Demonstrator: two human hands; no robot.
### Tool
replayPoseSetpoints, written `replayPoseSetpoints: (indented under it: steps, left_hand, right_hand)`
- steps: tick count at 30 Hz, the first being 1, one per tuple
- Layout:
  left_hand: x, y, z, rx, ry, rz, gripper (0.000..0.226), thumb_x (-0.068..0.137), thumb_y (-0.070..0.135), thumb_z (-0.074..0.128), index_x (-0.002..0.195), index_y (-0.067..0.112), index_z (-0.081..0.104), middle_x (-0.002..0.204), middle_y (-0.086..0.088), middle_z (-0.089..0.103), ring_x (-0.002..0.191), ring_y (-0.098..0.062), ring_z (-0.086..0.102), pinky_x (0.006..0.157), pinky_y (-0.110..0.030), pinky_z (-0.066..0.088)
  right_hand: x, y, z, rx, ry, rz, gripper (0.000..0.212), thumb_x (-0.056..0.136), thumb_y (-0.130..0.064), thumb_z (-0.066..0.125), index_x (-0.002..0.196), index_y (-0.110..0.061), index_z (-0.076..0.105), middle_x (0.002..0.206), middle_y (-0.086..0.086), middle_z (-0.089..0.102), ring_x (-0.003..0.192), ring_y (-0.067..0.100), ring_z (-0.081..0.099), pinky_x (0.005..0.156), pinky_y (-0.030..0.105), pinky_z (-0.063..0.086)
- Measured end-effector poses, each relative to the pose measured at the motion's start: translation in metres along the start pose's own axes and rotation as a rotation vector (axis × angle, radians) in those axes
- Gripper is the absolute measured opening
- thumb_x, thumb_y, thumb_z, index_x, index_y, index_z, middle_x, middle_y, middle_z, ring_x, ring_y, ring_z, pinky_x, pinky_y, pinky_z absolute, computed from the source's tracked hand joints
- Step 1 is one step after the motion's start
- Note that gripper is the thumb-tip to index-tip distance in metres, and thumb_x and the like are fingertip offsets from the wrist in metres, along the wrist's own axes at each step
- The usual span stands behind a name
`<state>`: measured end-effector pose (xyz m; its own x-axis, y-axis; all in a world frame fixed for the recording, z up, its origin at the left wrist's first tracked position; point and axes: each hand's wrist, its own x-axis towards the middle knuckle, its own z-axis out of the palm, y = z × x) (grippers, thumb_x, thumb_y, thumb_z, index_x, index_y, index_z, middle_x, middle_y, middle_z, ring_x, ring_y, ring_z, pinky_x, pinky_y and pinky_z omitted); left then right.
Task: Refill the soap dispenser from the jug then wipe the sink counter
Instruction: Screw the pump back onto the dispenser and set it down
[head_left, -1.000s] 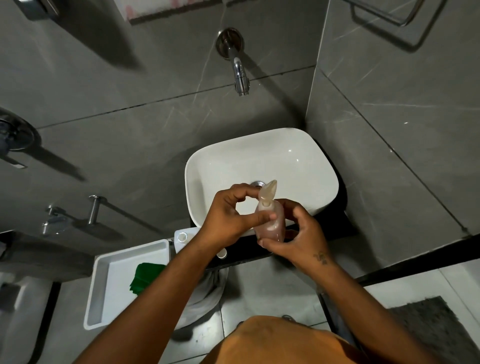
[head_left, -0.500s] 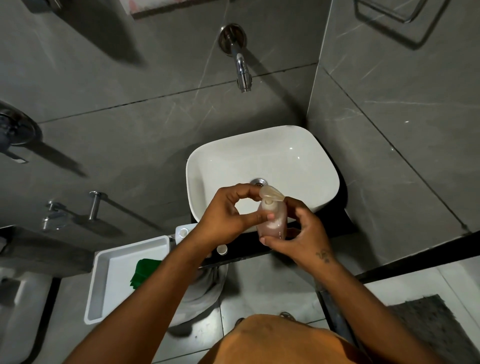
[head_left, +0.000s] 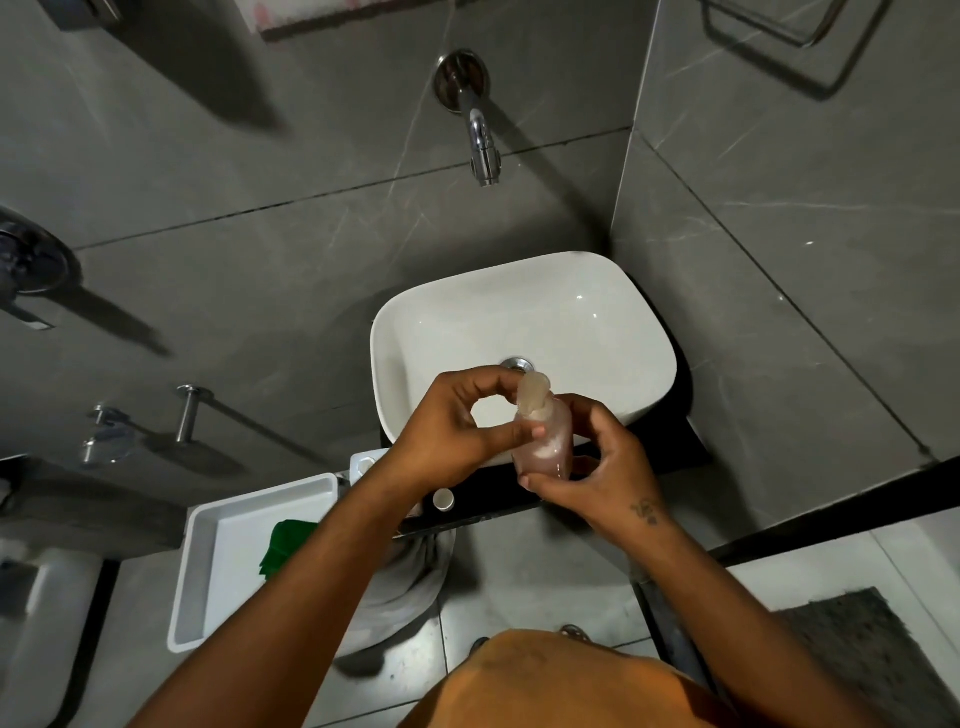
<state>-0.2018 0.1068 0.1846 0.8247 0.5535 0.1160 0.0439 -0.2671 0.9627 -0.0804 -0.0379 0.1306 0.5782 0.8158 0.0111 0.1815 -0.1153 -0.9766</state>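
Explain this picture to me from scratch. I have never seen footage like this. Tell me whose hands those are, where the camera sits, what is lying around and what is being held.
There is no machine here: a person wears one wide-angle camera on the head, looking down at their own two bare hands.

The right hand grips the body of a small clear soap dispenser with pinkish liquid inside. The left hand has its thumb and fingers at the dispenser's neck, just under the pump top; whether it is twisting cannot be told from one picture.

Behind the hands a white basin sits on a dark counter, with a wall tap above it. To the left, lower down, a white tray holds a green cloth. A small white cap lies on the counter's edge.
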Motion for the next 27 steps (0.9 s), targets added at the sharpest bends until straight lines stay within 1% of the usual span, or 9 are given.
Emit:
replayPoseSetpoints:
  steps: [2, 4, 7, 11, 14, 20, 22, 24, 27]
  left_hand:
    - [-0.002, 0.0, 0.0, -0.001, -0.028, 0.0, 0.027, 0.077, 0.011, 0.085, 0.102, 0.01, 0.075, 0.103, -0.014, 0.077, 0.105, -0.031, 0.072, 0.103, -0.059, 0.048]
    - [-0.003, 0.002, 0.002, -0.004, 0.013, -0.007, 0.033, 0.071, 0.018, 0.09, 0.101, 0.012, 0.076, 0.104, -0.012, 0.077, 0.108, -0.032, 0.07, 0.104, -0.061, 0.046]
    - [-0.002, 0.004, 0.002, -0.018, 0.046, -0.017, 0.033, 0.063, 0.03, 0.092, 0.091, 0.021, 0.078, 0.098, -0.006, 0.078, 0.102, -0.027, 0.072, 0.102, -0.058, 0.049]
    - [-0.003, 0.006, 0.0, -0.034, -0.05, -0.026, 0.026, 0.068, 0.031, 0.089, 0.092, 0.027, 0.079, 0.095, 0.003, 0.079, 0.096, -0.019, 0.073, 0.096, -0.047, 0.054]
    - [-0.007, 0.008, 0.0, -0.044, -0.06, -0.036, 0.025, 0.07, 0.03, 0.089, 0.093, 0.029, 0.079, 0.093, 0.008, 0.077, 0.093, -0.013, 0.072, 0.09, -0.034, 0.051]
    - [-0.009, 0.008, 0.008, -0.057, -0.064, -0.03, 0.023, 0.07, 0.024, 0.089, 0.089, 0.03, 0.079, 0.091, 0.01, 0.077, 0.091, -0.012, 0.071, 0.089, -0.033, 0.05]
    - [-0.011, 0.01, 0.008, -0.027, -0.085, -0.024, 0.03, 0.069, 0.027, 0.09, 0.097, 0.033, 0.078, 0.099, 0.01, 0.077, 0.101, -0.014, 0.07, 0.094, -0.035, 0.051]
    - [-0.015, 0.013, 0.005, 0.055, -0.156, -0.013, 0.052, 0.066, 0.029, 0.092, 0.115, 0.035, 0.074, 0.119, 0.01, 0.073, 0.121, -0.018, 0.064, 0.104, -0.037, 0.05]
    - [-0.017, 0.011, 0.001, 0.233, -0.271, 0.009, 0.079, 0.066, 0.023, 0.096, 0.137, 0.023, 0.062, 0.141, 0.007, 0.062, 0.138, -0.02, 0.05, 0.115, -0.042, 0.041]
  right_hand:
    - [0.0, 0.001, -0.001, 0.009, -0.008, -0.003, 0.073, 0.052, -0.037, 0.091, 0.114, -0.052, 0.055, 0.112, -0.028, 0.064, 0.111, -0.001, 0.061, 0.077, 0.021, 0.059]
    - [0.0, 0.0, -0.001, 0.031, -0.031, -0.004, 0.074, 0.052, -0.037, 0.091, 0.115, -0.052, 0.056, 0.114, -0.026, 0.065, 0.11, 0.001, 0.063, 0.077, 0.024, 0.06]
    - [0.002, 0.0, -0.003, 0.054, -0.097, -0.004, 0.078, 0.053, -0.034, 0.093, 0.121, -0.048, 0.057, 0.119, -0.019, 0.067, 0.114, 0.007, 0.064, 0.081, 0.033, 0.062]
    - [0.007, 0.005, -0.018, 0.108, -0.209, 0.008, 0.082, 0.055, -0.025, 0.095, 0.127, -0.042, 0.059, 0.123, -0.011, 0.07, 0.113, 0.012, 0.067, 0.086, 0.042, 0.061]
    - [0.011, 0.006, -0.027, 0.134, -0.302, -0.001, 0.083, 0.058, -0.021, 0.095, 0.131, -0.039, 0.059, 0.129, -0.01, 0.067, 0.12, 0.013, 0.063, 0.092, 0.042, 0.059]
    - [0.022, 0.011, -0.042, 0.28, -0.52, 0.063, 0.084, 0.064, -0.002, 0.088, 0.138, -0.026, 0.056, 0.135, 0.004, 0.064, 0.127, 0.024, 0.059, 0.098, 0.042, 0.054]
    - [0.024, 0.012, -0.048, 0.316, -0.597, 0.104, 0.079, 0.064, 0.006, 0.084, 0.135, -0.016, 0.057, 0.131, 0.007, 0.066, 0.124, 0.024, 0.061, 0.096, 0.04, 0.054]
    - [0.024, 0.012, -0.053, 0.368, -0.662, 0.145, 0.077, 0.061, 0.008, 0.082, 0.131, -0.004, 0.053, 0.124, 0.007, 0.067, 0.116, 0.021, 0.062, 0.091, 0.036, 0.055]
    - [0.028, 0.007, -0.062, 0.407, -0.743, 0.165, 0.082, 0.056, 0.0, 0.08, 0.131, 0.006, 0.047, 0.117, 0.004, 0.067, 0.111, 0.017, 0.062, 0.086, 0.029, 0.054]
